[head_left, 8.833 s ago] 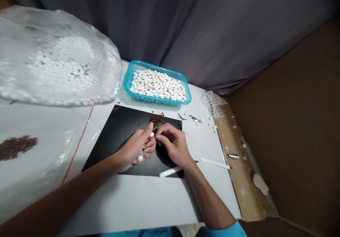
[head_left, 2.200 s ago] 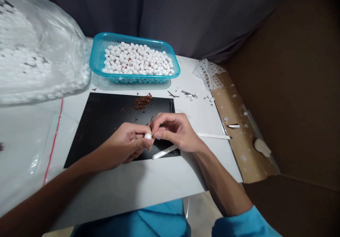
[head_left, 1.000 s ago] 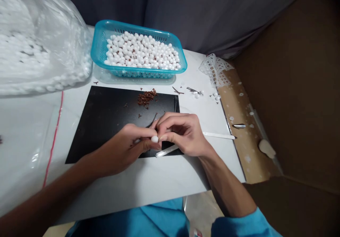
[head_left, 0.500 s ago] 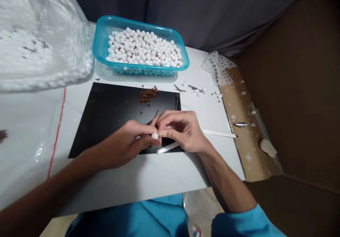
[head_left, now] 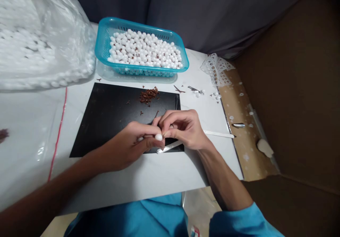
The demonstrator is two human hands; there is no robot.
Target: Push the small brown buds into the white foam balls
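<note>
Between thumb and forefinger, my left hand (head_left: 140,139) pinches a small white ball (head_left: 158,137); another white ball (head_left: 140,139) shows behind its thumb. My right hand (head_left: 183,127) is closed in a pinch right beside the held ball, its thumb and fingertips meeting at the ball's right side. What sits in that pinch is too small to make out. Both hands are over the front right part of a black mat (head_left: 106,116). A small heap of brown bits (head_left: 149,95) lies on the mat behind them. Partly under my right hand is a white stick-like tool (head_left: 170,147).
A blue basket (head_left: 98,49) full of white balls stands at the back. At left lies a big clear bag (head_left: 74,38) of white balls. Dark twigs (head_left: 179,89), loose balls (head_left: 217,96), white netting (head_left: 216,68) and a metal cone tip (head_left: 238,125) are at right.
Both hands have shifted slightly to the right in view, still together. The white ball shows a little more fully between my left fingertips.
</note>
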